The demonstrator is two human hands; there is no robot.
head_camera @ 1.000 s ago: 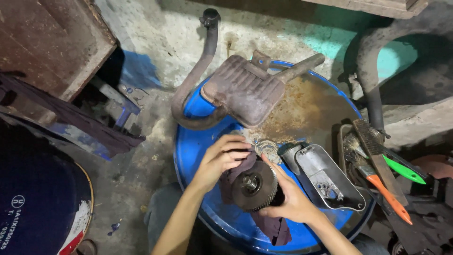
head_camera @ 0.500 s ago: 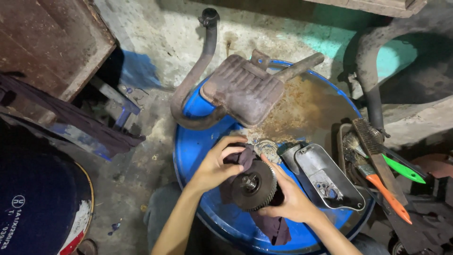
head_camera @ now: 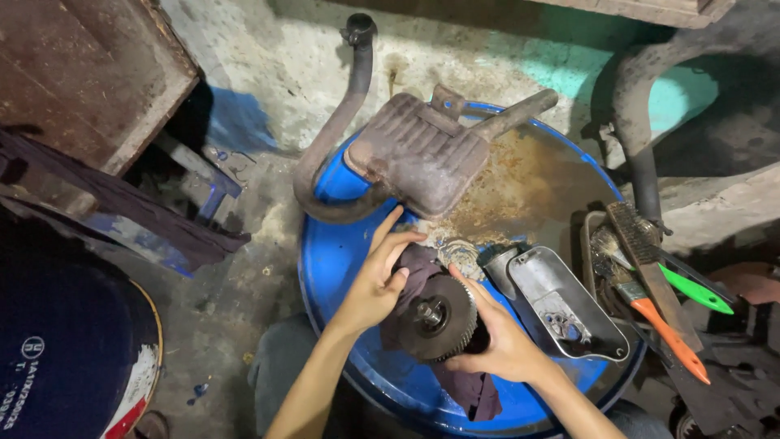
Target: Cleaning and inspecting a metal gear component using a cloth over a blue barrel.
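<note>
Lower centre of frame: your right hand [head_camera: 500, 345] cups the round dark toothed metal gear [head_camera: 435, 317], steadying it on the blue drum lid [head_camera: 341, 252]; your left hand [head_camera: 378, 280] presses a maroon rag [head_camera: 418, 268] against it (fingers curled, wiping).

Only one label in view: a round white emblem with a line of white lettering [head_camera: 32, 370] printed on the side of a dark blue drum [head_camera: 65, 341] at lower left, above a white and red band [head_camera: 134, 398] along its bottom edge.
</note>
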